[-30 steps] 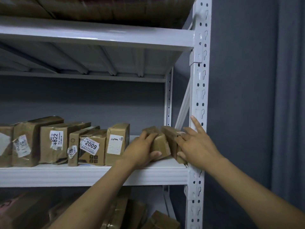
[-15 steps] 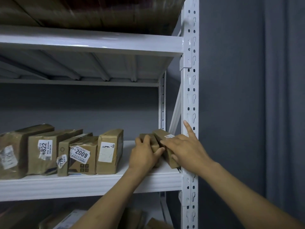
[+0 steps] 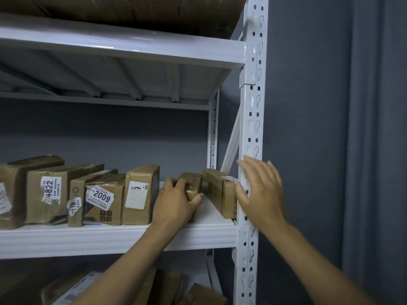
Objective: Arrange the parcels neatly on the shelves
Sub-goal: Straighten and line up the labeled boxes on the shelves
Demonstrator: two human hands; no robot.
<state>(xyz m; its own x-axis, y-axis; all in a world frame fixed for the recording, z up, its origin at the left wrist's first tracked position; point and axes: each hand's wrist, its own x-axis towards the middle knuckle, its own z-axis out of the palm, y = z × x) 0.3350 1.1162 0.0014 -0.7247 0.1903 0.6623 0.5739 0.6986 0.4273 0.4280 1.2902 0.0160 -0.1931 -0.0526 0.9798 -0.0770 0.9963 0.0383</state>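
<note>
Head view: small brown taped parcel [image 3: 193,183] in left hand [image 3: 176,204].

On the shelf [image 3: 88,238] a row of parcels [image 3: 103,194] stands left, a single parcel [image 3: 193,183] right of it, the end parcel [image 3: 220,192] beside the post [image 3: 253,117].

L hand [image 3: 176,205] curled in grip; R hand [image 3: 262,192] flat, fingers straight; arms fwd.

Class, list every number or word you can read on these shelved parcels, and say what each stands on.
"4822": wide parcel's label
"2009": low parcel's label
"216": narrow parcel's label
Too blurred: tall parcel's label, end parcel's strip, all small print.
</note>
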